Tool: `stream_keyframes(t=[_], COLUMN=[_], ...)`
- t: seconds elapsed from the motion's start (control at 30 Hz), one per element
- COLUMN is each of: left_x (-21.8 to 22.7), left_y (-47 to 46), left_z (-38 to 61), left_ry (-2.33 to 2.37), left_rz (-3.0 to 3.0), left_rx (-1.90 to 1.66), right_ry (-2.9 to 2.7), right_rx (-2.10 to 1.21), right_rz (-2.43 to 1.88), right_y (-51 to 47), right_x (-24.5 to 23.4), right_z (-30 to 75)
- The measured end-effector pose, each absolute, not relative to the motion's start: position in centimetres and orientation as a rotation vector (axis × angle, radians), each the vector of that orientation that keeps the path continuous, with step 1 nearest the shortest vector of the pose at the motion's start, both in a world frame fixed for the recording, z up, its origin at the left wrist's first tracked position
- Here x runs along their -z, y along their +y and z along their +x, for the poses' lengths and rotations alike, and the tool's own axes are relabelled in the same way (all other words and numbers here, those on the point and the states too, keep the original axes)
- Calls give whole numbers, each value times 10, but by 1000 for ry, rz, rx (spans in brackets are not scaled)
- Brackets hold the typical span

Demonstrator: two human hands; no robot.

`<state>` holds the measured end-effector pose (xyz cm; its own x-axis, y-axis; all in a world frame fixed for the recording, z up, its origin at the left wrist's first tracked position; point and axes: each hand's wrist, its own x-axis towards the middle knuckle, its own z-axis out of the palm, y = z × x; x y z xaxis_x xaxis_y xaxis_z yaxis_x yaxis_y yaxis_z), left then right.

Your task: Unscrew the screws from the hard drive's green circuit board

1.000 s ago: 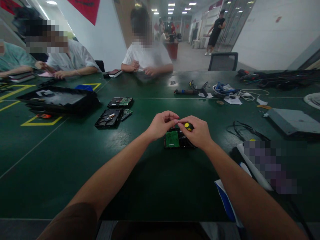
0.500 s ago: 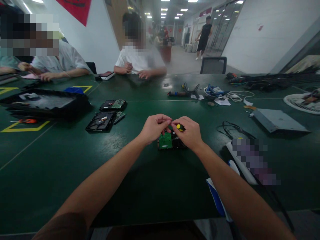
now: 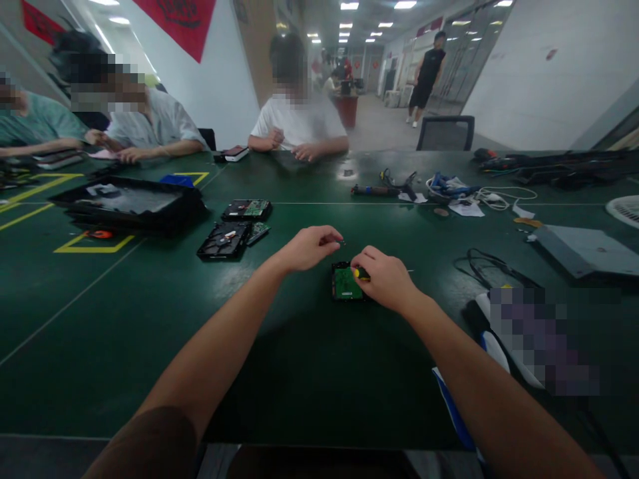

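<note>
A hard drive (image 3: pixel 344 287) with a green circuit board lies on the table in front of me, its right part hidden by my right hand (image 3: pixel 383 278). That hand is closed round a screwdriver (image 3: pixel 361 273) with a yellow-and-black handle; its thin shaft sticks out to the right behind the fingers. My left hand (image 3: pixel 315 247) hovers beyond the drive's left side, thumb and fingers pinched together. A tiny dark bit shows at the left fingertips, too small to name.
Left of my hands lie another hard drive (image 3: pixel 247 209), an opened drive casing (image 3: pixel 224 241) and a loose circuit board (image 3: pixel 258 233). A black tray (image 3: pixel 134 199) stands farther left. Cables (image 3: pixel 449 186), a grey metal box (image 3: pixel 589 249) and a power strip cord (image 3: pixel 479 266) lie right. Co-workers sit opposite.
My hands have moved apart: the right one has drawn back toward me over the drive with the screwdriver, while the left stays raised. The view has turned slightly left.
</note>
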<state>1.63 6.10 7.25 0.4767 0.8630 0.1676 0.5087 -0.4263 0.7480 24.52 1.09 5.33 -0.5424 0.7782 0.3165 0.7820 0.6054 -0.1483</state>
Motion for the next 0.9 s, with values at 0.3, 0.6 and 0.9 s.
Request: stream_keyframes(t=[0.3, 0.6, 0.9], left_x=[-51, -47, -49], left_y=[72, 75, 74], left_z=[8, 6, 7], left_ry=[995, 930, 924], left_rz=[2184, 2210, 2298], left_rx=[-371, -269, -269], right_ry=[-2609, -2604, -2570], right_rx=[-36, -79, -97], right_rz=[-1345, -1392, -1380], right_y=[10, 13, 16], right_x=[-51, -49, -48], right_z=[236, 231, 233])
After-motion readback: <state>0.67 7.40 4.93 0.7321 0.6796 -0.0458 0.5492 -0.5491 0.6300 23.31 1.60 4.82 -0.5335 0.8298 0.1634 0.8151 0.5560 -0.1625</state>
